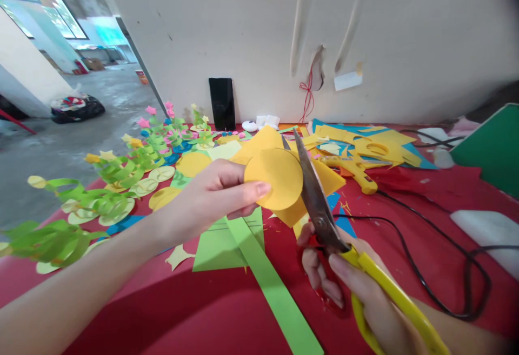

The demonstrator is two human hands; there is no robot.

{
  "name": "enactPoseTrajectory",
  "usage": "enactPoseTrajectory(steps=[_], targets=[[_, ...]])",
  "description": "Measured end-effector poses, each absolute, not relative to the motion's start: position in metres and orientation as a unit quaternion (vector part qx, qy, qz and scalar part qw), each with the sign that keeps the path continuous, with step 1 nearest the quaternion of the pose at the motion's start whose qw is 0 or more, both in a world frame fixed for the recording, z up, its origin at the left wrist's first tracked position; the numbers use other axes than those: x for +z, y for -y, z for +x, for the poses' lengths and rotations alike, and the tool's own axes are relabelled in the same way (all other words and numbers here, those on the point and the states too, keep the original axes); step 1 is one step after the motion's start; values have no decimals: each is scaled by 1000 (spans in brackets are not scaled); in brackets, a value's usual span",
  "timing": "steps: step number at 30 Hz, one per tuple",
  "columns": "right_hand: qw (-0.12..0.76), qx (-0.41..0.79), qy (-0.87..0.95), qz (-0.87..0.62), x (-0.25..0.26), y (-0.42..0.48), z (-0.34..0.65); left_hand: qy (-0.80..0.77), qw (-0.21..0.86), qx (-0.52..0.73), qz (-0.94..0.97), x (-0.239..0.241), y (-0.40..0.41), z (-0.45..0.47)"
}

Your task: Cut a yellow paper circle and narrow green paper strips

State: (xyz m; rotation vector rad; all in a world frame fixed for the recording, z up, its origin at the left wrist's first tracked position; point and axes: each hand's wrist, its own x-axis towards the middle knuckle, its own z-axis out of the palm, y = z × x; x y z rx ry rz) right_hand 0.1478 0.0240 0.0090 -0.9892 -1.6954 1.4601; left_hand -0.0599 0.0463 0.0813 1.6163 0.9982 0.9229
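Observation:
My left hand (227, 188) pinches a round yellow paper disc (279, 179) between thumb and fingers, held up over the table. Fingers of my right hand (365, 276) go through the handles of a pair of scissors (320, 209), one handle yellow and one red. The blades point up and away, apart at the tips, right at the disc's right edge. Behind and below the disc lies more yellow paper (263, 141). Under my hands a long light green paper strip (271, 285) rests across a green sheet (221, 247) with dark ruled lines.
Curled green paper pieces with stars and round bases (121, 168) line the table's left side. A black phone (222, 104) leans on the wall. At right are a yellow glue gun (360, 174) with a black cord, yellow offcuts (373, 147) and a green board (492, 147).

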Motion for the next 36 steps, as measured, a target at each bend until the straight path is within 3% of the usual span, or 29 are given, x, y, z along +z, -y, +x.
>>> enactPoseTrajectory(steps=[10,15,36], targets=[[335,603,642,-334,4,-26,151,-410,494,366,674,80,-45,-60],[369,568,635,-373,12,-21,147,-406,486,334,698,82,-44,-57],[364,534,659,-384,12,-23,147,-410,480,306,712,83,-43,-60]])
